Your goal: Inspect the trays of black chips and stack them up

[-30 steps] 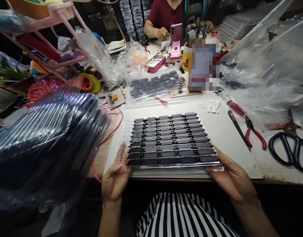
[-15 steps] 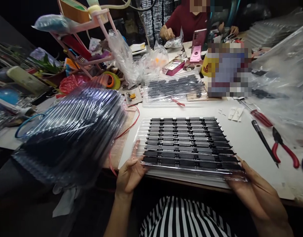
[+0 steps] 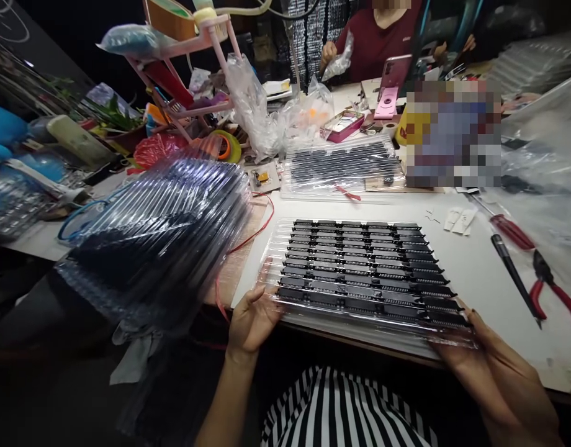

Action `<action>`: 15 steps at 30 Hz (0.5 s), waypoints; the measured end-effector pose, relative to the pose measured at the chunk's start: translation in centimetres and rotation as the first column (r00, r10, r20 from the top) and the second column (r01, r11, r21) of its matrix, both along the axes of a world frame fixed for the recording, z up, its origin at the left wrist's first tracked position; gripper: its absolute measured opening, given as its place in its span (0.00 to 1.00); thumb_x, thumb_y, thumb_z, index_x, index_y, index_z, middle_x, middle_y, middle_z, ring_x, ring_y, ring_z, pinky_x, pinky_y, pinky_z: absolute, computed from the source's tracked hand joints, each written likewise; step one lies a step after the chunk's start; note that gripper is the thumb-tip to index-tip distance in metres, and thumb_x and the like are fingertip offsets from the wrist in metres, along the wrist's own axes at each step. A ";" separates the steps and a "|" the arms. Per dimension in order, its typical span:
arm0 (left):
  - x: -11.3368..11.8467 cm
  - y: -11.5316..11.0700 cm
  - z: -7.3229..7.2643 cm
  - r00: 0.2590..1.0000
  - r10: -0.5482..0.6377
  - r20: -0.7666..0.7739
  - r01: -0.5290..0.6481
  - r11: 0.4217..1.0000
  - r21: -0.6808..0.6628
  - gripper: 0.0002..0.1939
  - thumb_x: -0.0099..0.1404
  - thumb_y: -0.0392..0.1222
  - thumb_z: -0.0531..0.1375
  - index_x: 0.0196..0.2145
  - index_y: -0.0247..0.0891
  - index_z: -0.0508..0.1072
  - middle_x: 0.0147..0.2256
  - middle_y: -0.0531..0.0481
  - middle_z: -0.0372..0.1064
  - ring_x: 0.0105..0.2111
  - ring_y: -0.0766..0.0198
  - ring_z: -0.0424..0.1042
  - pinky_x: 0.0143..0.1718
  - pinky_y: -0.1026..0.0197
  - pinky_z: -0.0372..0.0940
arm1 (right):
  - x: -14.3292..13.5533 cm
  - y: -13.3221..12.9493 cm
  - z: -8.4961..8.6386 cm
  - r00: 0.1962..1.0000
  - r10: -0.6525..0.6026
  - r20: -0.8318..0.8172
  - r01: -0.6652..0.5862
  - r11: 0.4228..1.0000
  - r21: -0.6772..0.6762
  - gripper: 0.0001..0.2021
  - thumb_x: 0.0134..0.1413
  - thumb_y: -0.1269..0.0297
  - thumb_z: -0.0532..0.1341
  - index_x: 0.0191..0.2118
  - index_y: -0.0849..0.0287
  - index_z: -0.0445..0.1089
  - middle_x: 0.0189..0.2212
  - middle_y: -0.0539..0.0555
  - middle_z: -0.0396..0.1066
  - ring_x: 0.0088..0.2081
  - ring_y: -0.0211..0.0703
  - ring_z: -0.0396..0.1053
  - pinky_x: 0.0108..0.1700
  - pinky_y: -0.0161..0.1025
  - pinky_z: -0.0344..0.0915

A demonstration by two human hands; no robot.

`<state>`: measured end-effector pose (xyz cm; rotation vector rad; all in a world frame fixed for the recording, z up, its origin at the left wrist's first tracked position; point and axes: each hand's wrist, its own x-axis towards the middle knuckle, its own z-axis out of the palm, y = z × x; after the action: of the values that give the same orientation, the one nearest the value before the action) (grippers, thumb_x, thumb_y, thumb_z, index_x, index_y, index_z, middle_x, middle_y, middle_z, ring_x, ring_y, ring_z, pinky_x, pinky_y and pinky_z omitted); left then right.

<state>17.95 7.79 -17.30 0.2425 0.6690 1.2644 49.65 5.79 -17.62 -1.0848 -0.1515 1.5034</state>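
A clear plastic tray (image 3: pixel 271 248) lies low over the table's front edge, filled with rows of black comb-like connector parts (image 3: pixel 357 267). My left hand (image 3: pixel 252 320) grips its near left corner, thumb on top and fingers showing through the plastic underneath. At the near right corner, my right hand (image 3: pixel 494 360) is closed on the tray's edge, its fingers partly hidden below. Farther back sits another clear tray (image 3: pixel 295 189) of black parts, with a red strip on it.
A tall stack of filled clear trays (image 3: pixel 164 230) leans at the left. To the right lie a screwdriver (image 3: pixel 513 231), a black pen-like tool (image 3: pixel 516 279) and red-handled pliers (image 3: pixel 550 285). A pink rack (image 3: pixel 211 31) stands behind. Across the table, a person in a maroon shirt (image 3: pixel 383 37) holds a plastic bag.
The view has turned slightly left, so things sit farther right in the picture. Both hands keep their hold on the tray. The person opposite has raised the plastic bag.
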 end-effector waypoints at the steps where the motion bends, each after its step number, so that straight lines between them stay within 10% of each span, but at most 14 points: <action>1: 0.0 0.0 0.0 1.000 0.000 0.015 0.000 1.000 0.004 0.32 0.63 0.33 0.51 0.64 0.44 0.51 0.39 0.47 0.73 0.37 0.64 0.72 0.40 0.61 0.66 | 0.0 -0.1 0.1 1.000 0.012 -0.009 -0.012 1.000 0.006 0.17 0.59 0.61 0.55 0.53 0.43 0.68 0.59 0.46 0.63 0.61 0.50 0.57 0.51 0.47 0.71; 15: 0.6 -0.6 -0.1 0.998 0.007 -0.058 -0.006 1.000 0.010 0.31 0.66 0.34 0.48 0.65 0.46 0.48 0.47 0.45 0.72 0.45 0.58 0.72 0.49 0.50 0.64 | 0.1 -0.7 -0.9 0.993 0.073 -0.095 -0.062 0.992 0.112 0.12 0.57 0.59 0.60 0.47 0.49 0.73 0.49 0.52 0.72 0.52 0.48 0.68 0.52 0.49 0.69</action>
<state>18.57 7.23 -17.38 0.2864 0.7135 1.2711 49.77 5.12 -18.53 -0.9243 -0.2008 1.5875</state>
